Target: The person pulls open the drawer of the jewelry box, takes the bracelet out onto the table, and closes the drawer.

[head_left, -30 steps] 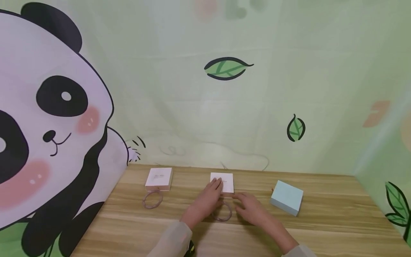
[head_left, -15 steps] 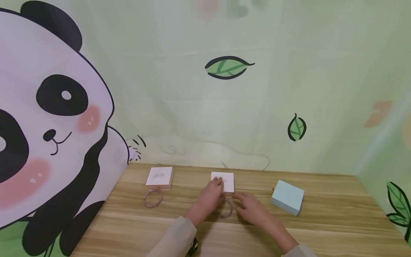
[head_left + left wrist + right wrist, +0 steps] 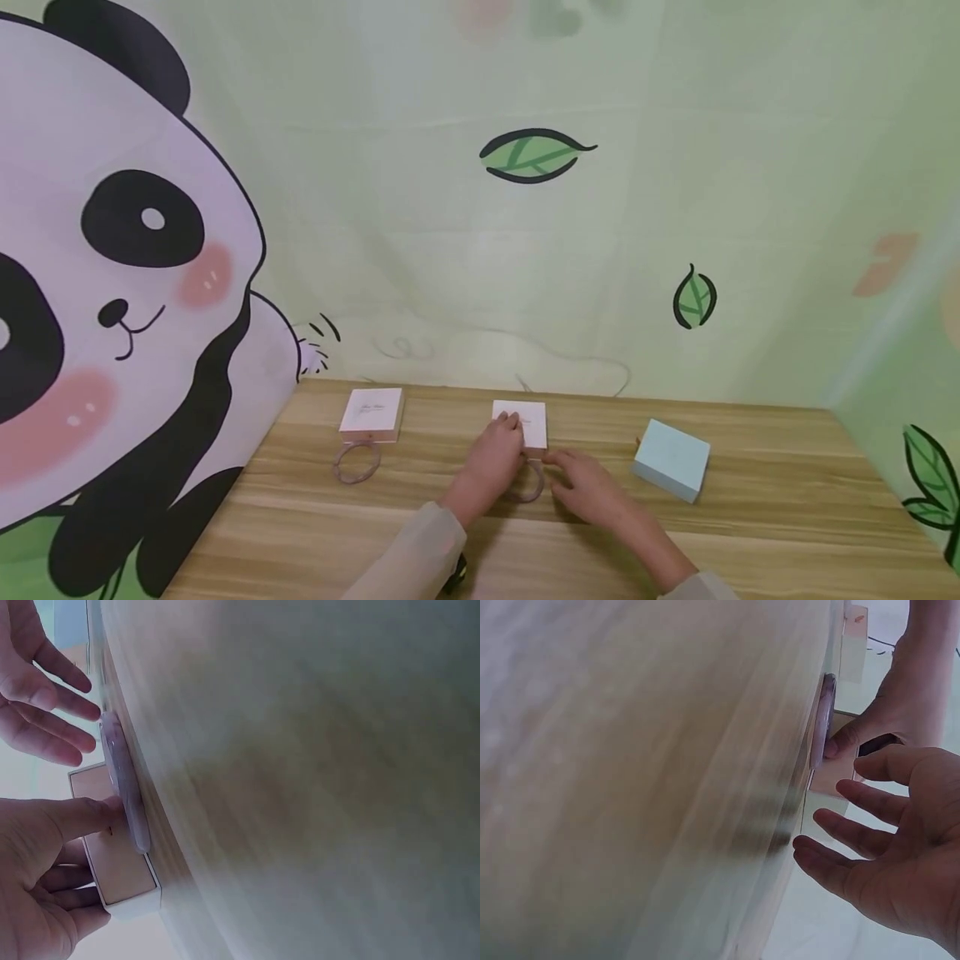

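Note:
In the head view, my left hand (image 3: 495, 457) lies over the left part of the middle white box (image 3: 534, 425), with its fingers on the lid. The left wrist view shows its thumb against the box's pink front face (image 3: 120, 862), beside a pale purple bangle (image 3: 126, 780). That bangle lies flat in front of the box, partly hidden by the left hand in the head view. My right hand (image 3: 588, 485) is just right of the bangle, palm inward. Its fingers are spread and loosely bent, with nothing in them (image 3: 900, 832).
A matching white box (image 3: 372, 410) with a pink side stands at the left, a bangle (image 3: 357, 462) in front of it. At the right, a light blue box (image 3: 671, 460) sits at an angle. A printed cloth (image 3: 420, 250) hangs behind the wooden table (image 3: 772, 500).
The middle bangle has shifted slightly away from me, closer to the box. My left hand has edged a little right and forward. The right hand has stayed nearly still.

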Demonstrator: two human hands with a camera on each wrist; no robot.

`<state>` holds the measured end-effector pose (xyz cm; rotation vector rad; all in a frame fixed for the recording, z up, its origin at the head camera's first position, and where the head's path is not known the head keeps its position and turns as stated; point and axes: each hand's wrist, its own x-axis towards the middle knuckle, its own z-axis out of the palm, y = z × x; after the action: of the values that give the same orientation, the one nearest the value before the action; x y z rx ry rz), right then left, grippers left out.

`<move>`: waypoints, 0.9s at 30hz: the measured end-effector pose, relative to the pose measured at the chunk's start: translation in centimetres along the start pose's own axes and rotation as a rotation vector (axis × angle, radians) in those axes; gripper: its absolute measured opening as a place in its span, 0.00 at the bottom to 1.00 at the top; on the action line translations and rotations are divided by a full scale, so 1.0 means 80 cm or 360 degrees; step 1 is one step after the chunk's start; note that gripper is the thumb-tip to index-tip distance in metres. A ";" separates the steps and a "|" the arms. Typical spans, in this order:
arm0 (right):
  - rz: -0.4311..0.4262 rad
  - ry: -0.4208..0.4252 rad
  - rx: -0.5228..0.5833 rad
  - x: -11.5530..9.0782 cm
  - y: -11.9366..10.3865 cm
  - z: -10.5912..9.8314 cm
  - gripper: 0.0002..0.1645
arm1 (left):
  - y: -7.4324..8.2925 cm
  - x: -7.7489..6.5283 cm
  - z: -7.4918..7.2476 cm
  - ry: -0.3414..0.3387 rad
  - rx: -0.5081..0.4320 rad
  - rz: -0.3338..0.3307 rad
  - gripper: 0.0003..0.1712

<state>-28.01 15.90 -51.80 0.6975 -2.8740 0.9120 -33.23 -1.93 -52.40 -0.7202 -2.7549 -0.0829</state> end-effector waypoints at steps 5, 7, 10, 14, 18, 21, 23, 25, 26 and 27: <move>-0.0025 -0.0009 -0.0049 -0.004 0.005 -0.004 0.21 | 0.000 -0.001 0.000 -0.0016 -0.0041 -0.0006 0.31; -0.0057 -0.0023 -0.0062 -0.005 0.007 -0.006 0.22 | -0.002 -0.002 0.003 -0.0009 -0.0059 0.0013 0.31; -0.0108 -0.0052 -0.0083 -0.007 0.008 -0.010 0.23 | -0.006 -0.001 0.005 0.0001 -0.0079 0.0049 0.30; -0.0184 -0.0073 -0.0107 -0.011 0.007 -0.014 0.24 | -0.015 -0.003 0.006 -0.0007 -0.0134 0.0123 0.28; -0.0216 -0.0067 -0.0129 -0.015 0.006 -0.017 0.24 | -0.025 -0.007 0.005 -0.0059 -0.0294 0.0209 0.26; -0.0205 -0.0071 -0.0126 -0.017 0.007 -0.019 0.24 | -0.033 -0.011 0.005 -0.0122 -0.0407 0.0242 0.26; -0.0183 -0.0078 -0.0104 -0.018 0.008 -0.019 0.24 | -0.038 -0.014 0.003 -0.0142 -0.0451 0.0228 0.27; -0.0173 -0.0087 -0.0094 -0.018 0.009 -0.019 0.24 | -0.043 -0.016 0.001 -0.0142 -0.0473 0.0205 0.29; -0.0165 -0.0091 -0.0091 -0.018 0.010 -0.018 0.25 | -0.045 -0.017 -0.001 -0.0138 -0.0469 0.0194 0.29; -0.0160 -0.0093 -0.0093 -0.018 0.011 -0.018 0.25 | -0.047 -0.018 -0.002 -0.0133 -0.0472 0.0179 0.29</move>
<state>-27.20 17.92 -51.37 0.8682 -2.8716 0.8047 -33.77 -5.91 -52.59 -0.9729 -2.8054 -0.4546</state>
